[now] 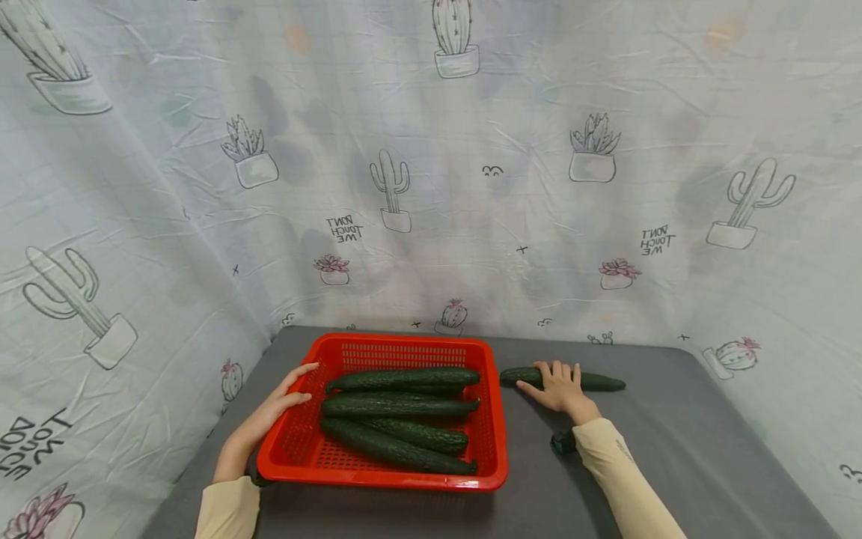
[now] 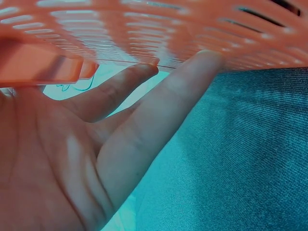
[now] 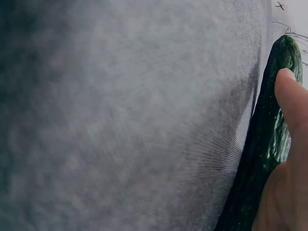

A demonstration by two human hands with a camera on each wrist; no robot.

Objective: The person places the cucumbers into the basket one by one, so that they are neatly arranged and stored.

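A red plastic basket (image 1: 380, 479) with slotted walls stands on the grey table and holds several dark green cucumbers (image 1: 400, 406) lying lengthwise. My left hand (image 1: 272, 412) rests at its left rim, with thumb and a finger reaching over the edge. In the left wrist view, other fingers (image 2: 139, 125) stretch out nearly straight against the basket's slotted outer wall (image 2: 192, 29). To the right of the basket, one cucumber (image 1: 602, 382) lies on the table. My right hand (image 1: 560, 387) grips it near its middle, fingers across the top and thumb (image 3: 288, 94) along its side.
The grey table (image 1: 539, 494) ends at a pale curtain (image 1: 431, 187) printed with cacti, which hangs behind it and at both sides. A dark band (image 1: 563, 442) sits at my right wrist. The basket's right wall stands just left of the loose cucumber.
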